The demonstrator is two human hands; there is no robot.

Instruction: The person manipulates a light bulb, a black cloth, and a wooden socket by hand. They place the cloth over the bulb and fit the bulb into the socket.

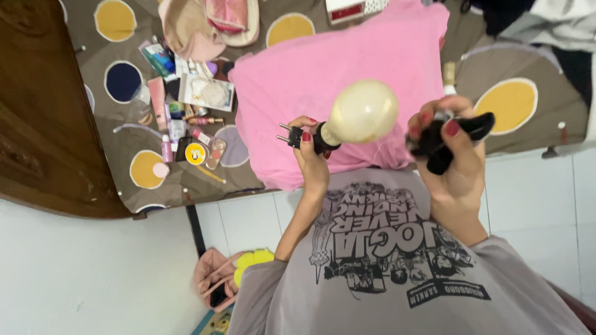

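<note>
Pink pillow (347,56) behind; left hand (310,158) grasping bulb lamp (363,111), right hand (456,155) clenched on black tool (453,133)

We see most of the packaging heaped at the left of the patterned cloth (118,124). A flat square packet (207,92), white with a pale round picture, lies nearest the pink pillow (347,68). Above it sits a teal and white carton (156,58). A pink tube (158,94) stands just left of the packet. Lower down we find a small pink and white bottle (167,149) beside a round yellow tin (195,153). At the top edge, a red and white box (345,10) pokes out above the pillow. We find no screens or signs.
</note>
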